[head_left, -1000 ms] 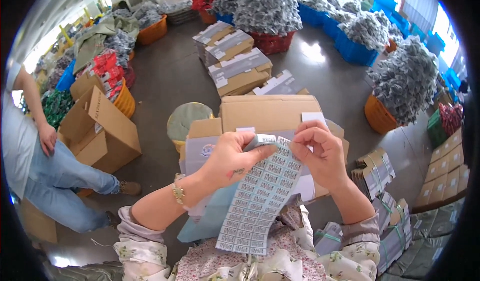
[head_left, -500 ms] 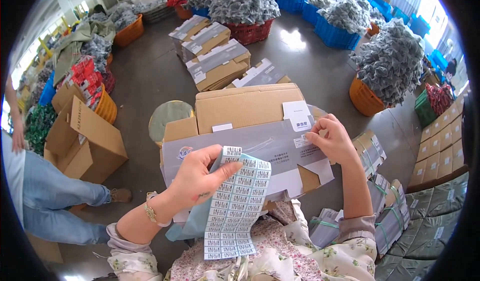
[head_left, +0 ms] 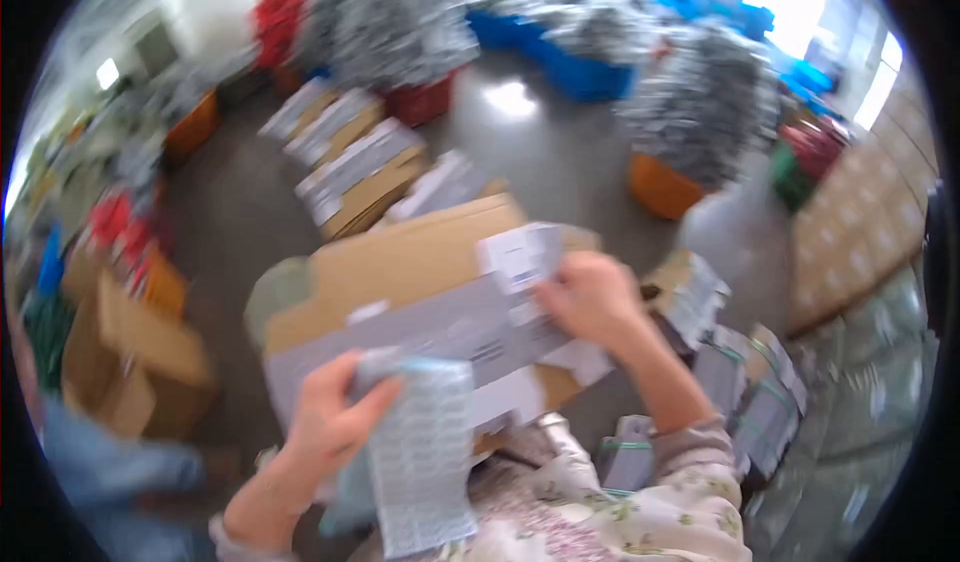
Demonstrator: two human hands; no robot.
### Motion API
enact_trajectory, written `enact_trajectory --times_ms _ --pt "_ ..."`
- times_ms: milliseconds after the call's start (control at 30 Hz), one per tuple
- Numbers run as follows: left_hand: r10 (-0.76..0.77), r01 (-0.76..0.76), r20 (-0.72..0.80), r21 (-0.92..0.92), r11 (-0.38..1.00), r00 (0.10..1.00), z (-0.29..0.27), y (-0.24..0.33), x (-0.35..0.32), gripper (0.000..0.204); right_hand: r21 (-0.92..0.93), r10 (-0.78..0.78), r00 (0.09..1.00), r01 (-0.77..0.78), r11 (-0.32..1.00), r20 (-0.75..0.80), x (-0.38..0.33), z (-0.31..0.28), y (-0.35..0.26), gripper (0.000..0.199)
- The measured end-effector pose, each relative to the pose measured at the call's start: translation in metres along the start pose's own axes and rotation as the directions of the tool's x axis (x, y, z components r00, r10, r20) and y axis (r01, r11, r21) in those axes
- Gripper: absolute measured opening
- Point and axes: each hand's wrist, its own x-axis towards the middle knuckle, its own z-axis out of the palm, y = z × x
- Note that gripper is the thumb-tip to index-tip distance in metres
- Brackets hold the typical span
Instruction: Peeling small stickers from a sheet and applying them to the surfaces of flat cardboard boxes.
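Note:
My left hand (head_left: pixel 335 407) is closed on a sheet of small printed stickers (head_left: pixel 425 462), its thumb across the upper part. A pale blue backing sheet (head_left: pixel 350 492) hangs beneath it. In front of me lies a flattened grey-and-brown cardboard box (head_left: pixel 400 337) with a white printed panel near its upper right. My right hand (head_left: pixel 595 297) is closed at the right side of this box, thumb on the grey face beside the white panel. Motion blur hides the fingertips in part. Under the box's left end, a round stool top (head_left: pixel 278 297) shows.
Stacks of flat boxes (head_left: pixel 365 177) lie ahead on the floor; strapped bundles (head_left: pixel 720 372) lie at my right. Baskets heaped with grey items (head_left: pixel 700 102) stand farther off. An open carton (head_left: pixel 140 357) and a person's blue-clad leg (head_left: pixel 120 472) are at left; cartons (head_left: pixel 865 202) are stacked right.
The whole view has shifted and blurred, with the scene moving left. My right fingers have gone from a small label on the box to its right side. My left hand keeps the sticker sheet.

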Motion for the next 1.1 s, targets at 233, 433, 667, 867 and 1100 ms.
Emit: enact_trajectory --times_ms 233,433,667,867,1100 --pt "0.068 -0.092 -0.109 -0.231 0.969 0.992 0.006 0.014 -0.012 0.016 0.691 -0.101 0.989 0.150 0.707 -0.111 0.003 -0.002 0.015 0.050" --pt "0.104 -0.123 -0.070 -0.408 0.904 0.992 -0.036 -0.011 -0.017 0.034 0.996 0.332 0.940 0.060 0.069 -0.080 0.009 0.014 0.052 0.044" --pt "0.064 -0.077 -0.043 -0.431 0.899 0.997 -0.009 0.027 0.001 0.020 0.946 0.868 0.496 -0.276 0.169 -0.010 0.049 0.182 0.239 0.025" --pt "0.102 -0.141 -0.112 -0.432 0.891 0.988 -0.003 0.026 0.006 0.016 0.885 0.483 0.873 -0.177 0.432 -0.061 0.042 0.109 0.124 0.033" --pt "0.184 -0.154 0.036 -0.407 0.900 0.982 0.025 0.043 0.022 0.016 0.907 -0.486 0.862 0.311 0.286 -0.142 -0.032 -0.012 -0.045 0.027"
